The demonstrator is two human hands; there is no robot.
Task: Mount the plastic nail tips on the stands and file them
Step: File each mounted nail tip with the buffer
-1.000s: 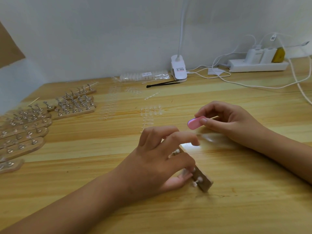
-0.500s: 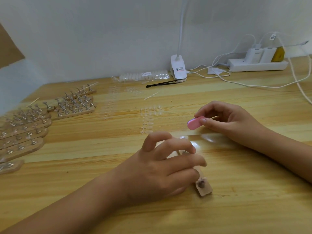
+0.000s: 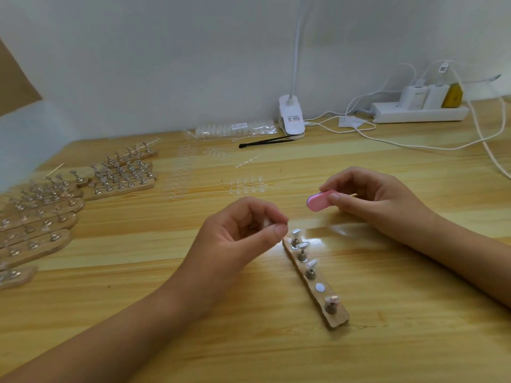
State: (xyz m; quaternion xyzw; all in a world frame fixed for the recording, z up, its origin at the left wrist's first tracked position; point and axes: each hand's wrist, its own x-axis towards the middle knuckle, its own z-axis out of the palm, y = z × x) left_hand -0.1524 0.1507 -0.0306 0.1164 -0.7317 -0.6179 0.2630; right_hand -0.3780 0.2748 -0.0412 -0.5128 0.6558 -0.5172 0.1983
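Head view looks down on a wooden bench (image 3: 387, 341) with both hands over it. The left hand (image 3: 240, 236) hangs just beside the far end of the stand strip (image 3: 337, 317). Its grip is closed in a pinch: thumb and forefinger nip a small pale piece (image 3: 266, 222), too hidden to say whether it is a bare nail tip or a peg carrying one. The right hand (image 3: 381, 205) sits beyond and to the right, its grip closed on a pink file (image 3: 318, 203), with a thin wooden stick (image 3: 351, 194) poking out behind the fingers.

The strip's long axis runs from just under the left fingertips toward the person and to the right. Four pegs on it carry mounted nail tips (image 3: 303, 246). A bare white disc (image 3: 320, 287) marks a vacant place between the third peg and the nearest one.

That disc lies down the strip from the pinch, toward the person. If the piece belongs there, the left hand looks slightly better placed than the right. The file is near the pinch, just right of it and apart.
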